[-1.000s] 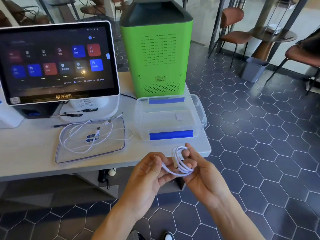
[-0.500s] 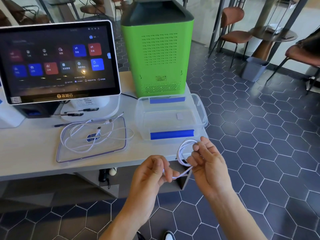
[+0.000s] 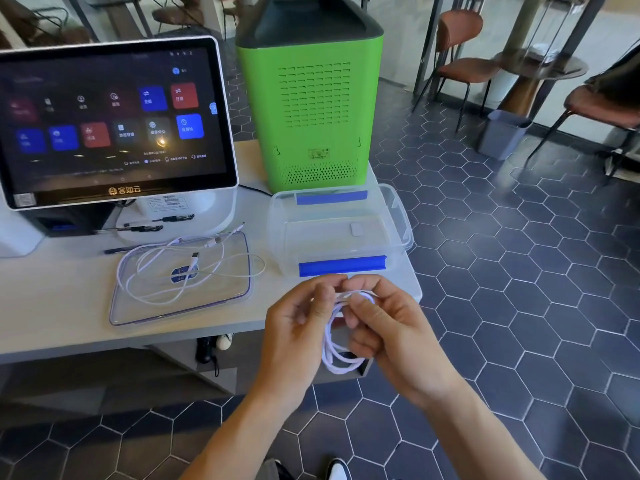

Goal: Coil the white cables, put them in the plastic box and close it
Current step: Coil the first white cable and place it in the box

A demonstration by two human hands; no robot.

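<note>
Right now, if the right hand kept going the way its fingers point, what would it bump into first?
The right hand points left, toward the left hand. Both grip the coiled white cable between them, so it would probably meet the left hand's fingers almost at once, though depth is hard to judge.

Both forearms reach in from six o'clock, hands nearly meeting at centre. The left hand pinches with thumb and fingers curled inward. The right hand faces it, fingers bent and gripping.
</note>
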